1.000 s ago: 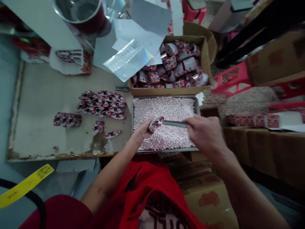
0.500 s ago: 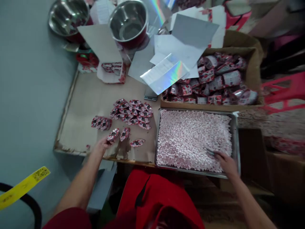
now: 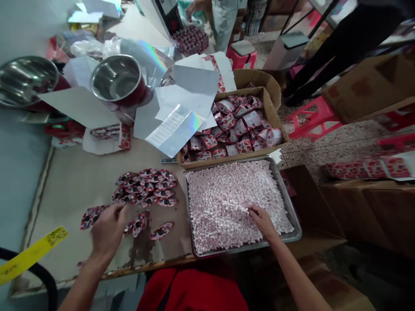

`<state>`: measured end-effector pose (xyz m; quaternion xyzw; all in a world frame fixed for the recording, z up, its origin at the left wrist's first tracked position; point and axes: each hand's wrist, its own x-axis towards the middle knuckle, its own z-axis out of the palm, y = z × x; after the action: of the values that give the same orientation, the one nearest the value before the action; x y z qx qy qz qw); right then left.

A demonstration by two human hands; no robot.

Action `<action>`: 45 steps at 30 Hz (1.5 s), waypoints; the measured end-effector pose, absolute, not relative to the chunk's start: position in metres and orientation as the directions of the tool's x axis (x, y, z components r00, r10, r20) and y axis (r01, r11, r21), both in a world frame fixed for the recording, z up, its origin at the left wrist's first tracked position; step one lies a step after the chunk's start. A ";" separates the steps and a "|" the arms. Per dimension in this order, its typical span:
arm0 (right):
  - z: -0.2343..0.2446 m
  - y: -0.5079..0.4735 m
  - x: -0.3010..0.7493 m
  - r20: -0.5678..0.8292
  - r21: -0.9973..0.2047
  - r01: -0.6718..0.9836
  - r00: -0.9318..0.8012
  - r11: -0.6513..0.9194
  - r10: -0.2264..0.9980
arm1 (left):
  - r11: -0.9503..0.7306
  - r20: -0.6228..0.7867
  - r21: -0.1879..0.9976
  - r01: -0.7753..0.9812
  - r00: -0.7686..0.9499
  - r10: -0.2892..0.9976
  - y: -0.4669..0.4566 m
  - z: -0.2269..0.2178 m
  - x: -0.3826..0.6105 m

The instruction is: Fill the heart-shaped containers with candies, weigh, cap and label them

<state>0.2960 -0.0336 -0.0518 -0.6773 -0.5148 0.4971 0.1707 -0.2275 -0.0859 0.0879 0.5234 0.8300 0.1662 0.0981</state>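
Head view shows the right fingers (image 3: 253, 209) drawn closely together among the white pellets (image 3: 214, 235), right of centre in the frame; a raised row of pellets lies just ahead of them, but whether they grip a utensil cannot be told. At lower left, the left fingers (image 3: 117, 211) are curled and blurred beside a small bunch of printed packets (image 3: 92, 217); whether they hold one cannot be told either. For tidy work, the right hand (image 3: 263, 221) should probably stay low and level so pellets stay inside the metal tray (image 3: 295, 235), while the left hand (image 3: 106, 233) uses a light grip, since the thin packets look easily squashed.

The pellets are small, pale and matte, heaped unevenly. The packets are lens-shaped, red and white with dark centres; a packed cluster (image 3: 145, 186) and a lone packet (image 3: 162, 230) rest on the beige surface (image 3: 69, 185), lower left of centre.
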 end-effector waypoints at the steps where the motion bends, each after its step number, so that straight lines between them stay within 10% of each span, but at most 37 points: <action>1: -0.047 -0.036 0.298 -0.493 -0.757 0.504 -0.024 -0.416 0.870 | 0.289 0.071 0.353 0.890 -0.334 0.940 -0.047 0.086 -0.203; 5: -0.030 -0.042 0.297 -0.496 -0.787 0.417 0.010 -0.455 0.868 | -0.096 0.041 0.375 0.922 0.088 0.995 0.137 0.054 -0.073; 12: 0.007 -0.050 0.297 -0.566 -0.754 0.325 0.119 -0.571 0.816 | -0.023 -0.095 0.424 0.905 0.069 0.993 0.278 0.014 0.005; 21: 0.090 0.005 0.307 -0.493 -0.826 0.314 0.000 -0.468 0.870 | -0.233 0.119 0.820 0.523 0.243 0.963 0.138 0.076 -0.046; 26: 0.119 0.043 0.300 -0.423 -0.807 0.503 -0.128 -0.308 0.897 | -0.201 0.096 0.807 0.555 0.213 0.972 0.055 0.067 -0.017; 38: 0.156 0.033 0.230 -0.422 -0.086 0.981 -0.192 0.172 0.886 | -0.070 -0.088 0.845 0.530 0.268 0.959 -0.003 0.011 0.024; 45: 0.114 0.001 0.309 -0.304 -0.146 0.988 0.010 -0.057 0.953 | 0.093 -0.182 0.895 0.437 0.165 0.970 -0.010 0.005 0.011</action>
<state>0.3086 0.0011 0.1142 -0.7086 -0.6846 0.1621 -0.0539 0.0111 -0.0096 0.0052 0.6082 0.5781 0.2889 0.4609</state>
